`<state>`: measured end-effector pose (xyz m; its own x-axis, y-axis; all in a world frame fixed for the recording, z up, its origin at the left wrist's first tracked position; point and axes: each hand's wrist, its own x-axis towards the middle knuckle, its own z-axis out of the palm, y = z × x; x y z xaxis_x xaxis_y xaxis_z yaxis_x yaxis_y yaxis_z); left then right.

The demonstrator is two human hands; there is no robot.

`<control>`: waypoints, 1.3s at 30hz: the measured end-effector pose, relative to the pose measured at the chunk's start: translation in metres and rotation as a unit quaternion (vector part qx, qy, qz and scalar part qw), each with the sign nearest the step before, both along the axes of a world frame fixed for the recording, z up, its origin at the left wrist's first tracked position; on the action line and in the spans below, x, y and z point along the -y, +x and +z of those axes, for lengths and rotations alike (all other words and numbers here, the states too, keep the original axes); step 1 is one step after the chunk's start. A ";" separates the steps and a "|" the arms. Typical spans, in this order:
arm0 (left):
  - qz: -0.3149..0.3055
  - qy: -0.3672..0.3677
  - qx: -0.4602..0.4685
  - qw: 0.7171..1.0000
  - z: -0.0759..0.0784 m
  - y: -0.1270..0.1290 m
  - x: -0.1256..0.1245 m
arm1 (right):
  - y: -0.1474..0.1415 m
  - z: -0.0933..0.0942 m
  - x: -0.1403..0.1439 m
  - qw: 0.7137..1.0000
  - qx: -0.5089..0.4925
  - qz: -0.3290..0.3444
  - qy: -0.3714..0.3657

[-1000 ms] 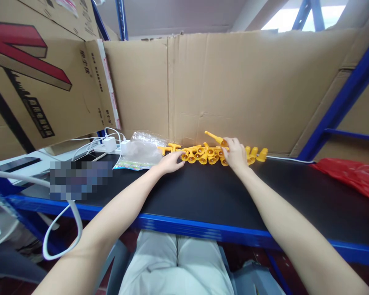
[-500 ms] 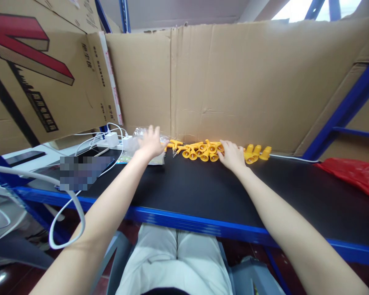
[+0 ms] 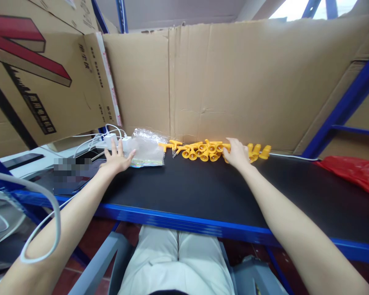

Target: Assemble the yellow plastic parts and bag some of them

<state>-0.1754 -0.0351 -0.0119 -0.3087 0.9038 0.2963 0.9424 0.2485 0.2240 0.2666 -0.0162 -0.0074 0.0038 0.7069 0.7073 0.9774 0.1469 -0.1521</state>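
Note:
My left hand (image 3: 117,157) is open with its fingers spread, at the left side of a clear plastic bag (image 3: 149,149) lying on the black shelf. My right hand (image 3: 238,155) rests at the right part of a row of yellow plastic pieces, thumb and index finger apart, its other fingers partly hidden. Several yellow cone-shaped pieces (image 3: 204,155) lie with hollow ends facing me. Left of them are yellow T-handled corkscrews (image 3: 174,146) with metal spirals. More yellow cone pieces (image 3: 258,151) lie just right of my right hand.
Cardboard (image 3: 233,82) walls the back and left. White chargers and cables (image 3: 110,139) crowd the left end, beside a dark device (image 3: 80,172). A white cable (image 3: 57,229) loops over my left forearm. A red plastic bag (image 3: 353,172) lies at right. A blue rail (image 3: 184,223) edges the shelf.
My left hand has moved left off the plastic bag, its fingers now spread. My right hand has shifted slightly right along the yellow pieces.

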 end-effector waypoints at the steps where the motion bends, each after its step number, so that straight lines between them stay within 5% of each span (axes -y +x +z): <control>1: 0.005 0.007 0.001 1.000 -0.001 -0.002 -0.003 | 0.001 0.000 0.000 1.000 -0.005 0.001 0.004; 14: 0.024 0.049 0.056 0.997 0.012 -0.005 -0.012 | 0.014 0.006 -0.003 0.997 -0.071 -0.004 0.019; 19: -0.023 0.072 -0.039 0.996 0.034 0.031 -0.006 | 0.028 0.012 -0.005 0.992 -0.114 -0.029 0.040; 24: -0.137 -0.055 -0.116 0.982 0.050 0.085 -0.019 | 0.048 0.017 -0.004 0.986 -0.148 -0.063 0.053; 27: -0.167 -0.119 -0.113 0.972 0.045 0.109 -0.032 | 0.067 0.016 -0.006 0.979 -0.170 -0.090 0.068; 39: -0.273 -0.156 -0.078 0.946 0.016 0.151 -0.061 | 0.110 -0.017 0.000 0.945 -0.227 -0.230 0.048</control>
<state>-0.0246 0.0260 0.0036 0.2553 0.9668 -0.0082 0.9648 -0.2543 0.0669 0.3763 -0.0165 -0.0243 0.6137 0.4887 0.6201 0.7785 -0.2439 -0.5783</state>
